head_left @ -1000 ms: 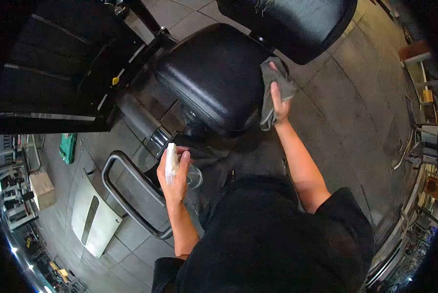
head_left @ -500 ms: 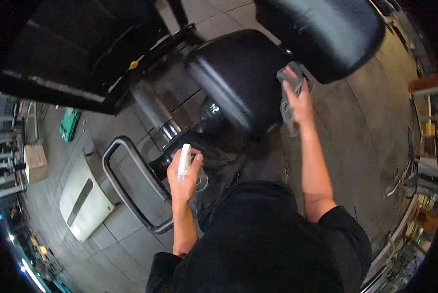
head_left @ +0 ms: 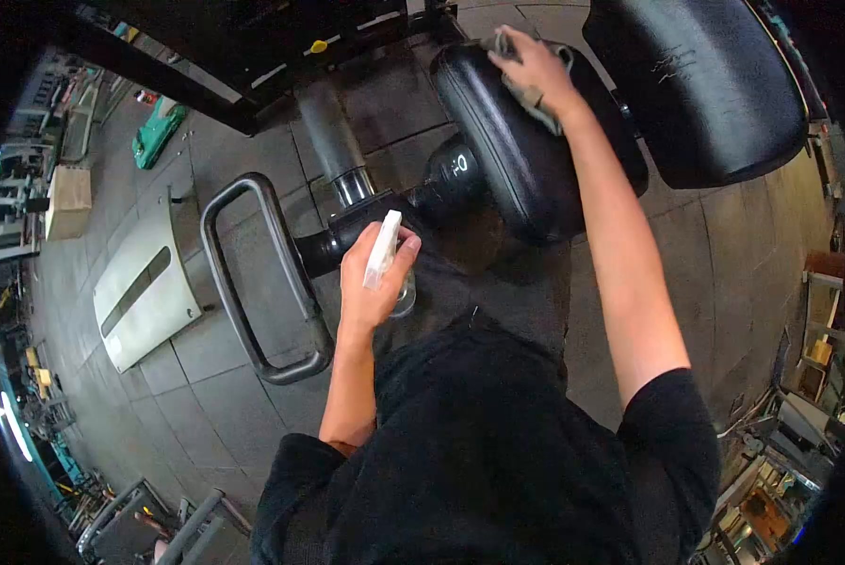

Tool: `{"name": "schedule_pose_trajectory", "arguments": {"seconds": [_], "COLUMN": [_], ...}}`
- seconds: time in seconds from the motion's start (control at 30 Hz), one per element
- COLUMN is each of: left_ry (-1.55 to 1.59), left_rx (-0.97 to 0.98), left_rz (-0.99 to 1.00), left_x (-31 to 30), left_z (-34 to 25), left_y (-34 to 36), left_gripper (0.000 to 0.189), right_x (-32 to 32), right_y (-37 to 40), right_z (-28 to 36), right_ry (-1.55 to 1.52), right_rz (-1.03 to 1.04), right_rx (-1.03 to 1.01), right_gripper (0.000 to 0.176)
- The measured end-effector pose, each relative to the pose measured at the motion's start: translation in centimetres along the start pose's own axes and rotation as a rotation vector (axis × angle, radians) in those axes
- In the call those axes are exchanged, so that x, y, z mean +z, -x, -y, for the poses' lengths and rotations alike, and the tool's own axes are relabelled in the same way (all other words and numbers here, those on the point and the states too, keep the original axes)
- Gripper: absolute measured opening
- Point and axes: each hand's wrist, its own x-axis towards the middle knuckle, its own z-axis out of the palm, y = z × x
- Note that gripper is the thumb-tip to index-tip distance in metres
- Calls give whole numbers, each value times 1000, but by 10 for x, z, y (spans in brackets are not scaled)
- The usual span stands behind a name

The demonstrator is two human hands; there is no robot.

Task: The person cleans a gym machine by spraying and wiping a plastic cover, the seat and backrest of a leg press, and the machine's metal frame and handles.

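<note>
Pressing a grey cloth (head_left: 534, 99) onto the black seat pad (head_left: 507, 169) at top centre of the frame, your right hand (head_left: 528, 66) closed over it, your left hand (head_left: 371, 282) gripping a white spray bottle (head_left: 383, 250) at centre frame, a metal loop handle (head_left: 253, 273) to its left, another black pad (head_left: 696, 85) at upper right.

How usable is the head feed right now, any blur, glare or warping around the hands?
Head view: strong fisheye bend, floor tiles curve, corners black. Head view: left hand on the spray bottle and right hand on the cloth both look sharp. Head view: a pale glare streak runs along the seat pad edge; the dark clothing below shows little detail.
</note>
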Motion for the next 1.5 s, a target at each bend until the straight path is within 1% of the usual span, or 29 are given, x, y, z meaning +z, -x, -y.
{"name": "schedule_pose_trajectory", "arguments": {"seconds": [0.03, 0.07, 0.1, 0.13, 0.2, 0.23, 0.33, 0.37, 0.43, 0.47, 0.53, 0.57, 0.63, 0.7, 0.77, 0.83, 0.9, 0.97, 1.07, 1.1, 1.17, 1.2, 1.23, 1.27, 1.3, 1.33, 1.37, 1.43, 1.5], "left_ry": [-1, 8, 17, 19, 37, 38, 59, 58, -45, -40, -28, -17, -48, 35, 40, 172, 139, 106, 35, -43, -81, -87, -148, -110, -73, -74, -49, -14, 75], "left_rx": [3, -8, -14, 0, -17, -6, -41, -40, 4, 30, 37, 47, 65, 40, 40, 33, 9, -33, 18, 89, 140, 134, 226, 208, 188, 190, 234, 281, 312], "left_rz": [2, 3, 9, 26, 19, 32, 14, 11, 38, 18, 4, -6, -43, -82, -86, -88, -71, -59, -49, -31, -18, 7, 1, 27, 56, 67, 78, 105, 128], "left_x": [3, 6, 8, 11, 12, 13, 9, 6, -1, -4, -11, -13, -15, -13, -11, -8, -7, -8, -9, -9, -4, -1, 3, 9, 15, 21, 27, 36, 40], "left_z": [-1, -3, -5, -6, -3, -4, -3, -1, 0, 0, 1, 1, 3, 3, 0, -6, -10, -6, 2, 1, -14, -20, -26, -34, -43, -52, -62, -72, -73], "left_y": [1, 1, -1, -3, -6, -8, -10, -10, -10, -8, -4, -2, -1, 3, 4, 4, 2, 3, -2, -5, -9, -14, -19, -25, -31, -37, -44, -49, -51], "left_gripper": [21, 22, 23, 23, 24, 24, 24, 24, 23, 22, 22, 22, 24, 26, 28, 28, 27, 26, 23, 20, 17, 16, 16, 17, 18, 18, 19, 19, 19], "right_x": [-31, -23, -33, -53, -94, -104, -117, -114, -115, -106, -89, -79, -17, -7, -13, -21, -49, -94, -109, -106, -73, -37, -44, -8, -4, 4, 9, -2, -56], "right_y": [29, 50, 82, 113, 174, 200, 241, 234, 190, 157, 78, 39, -27, -52, -10, 43, 120, 172, 202, 187, 117, 67, 16, -13, -35, -47, -36, 22, 104], "right_z": [60, 56, 74, 90, 122, 122, 81, 57, -1, -36, -77, -78, -80, 7, 85, 106, 123, 129, 78, 59, -29, -78, -30, -53, -42, -29, -18, 5, 50], "right_ry": [1, -87, -79, -129, 18, -21, -164, -455, -345, -431, -99, -11, 211, 91, -117, 49, 228, -54, -232, -239, -104, 198, 324, 347, 344, 259, 262, 121, 24], "right_rz": [56, 3, 45, 213, 366, 358, 98, 12, 75, 40, 84, 126, 11, 306, 195, 271, 345, 362, 140, 119, 57, -9, 210, -14, 100, 137, 45, -47, 92], "right_rx": [-56, -241, -254, -258, -249, -219, -8, 23, 257, 232, 370, 351, 335, 338, 39, -402, -530, -217, 129, 201, 124, 159, 459, 227, 152, 196, 198, 71, 65], "right_gripper": [58, 61, 61, 66, 75, 78, 58, 50, 52, 56, 77, 83, 81, 81, 70, 69, 76, 71, 58, 58, 66, 76, 80, 86, 92, 94, 90, 83, 70]}}
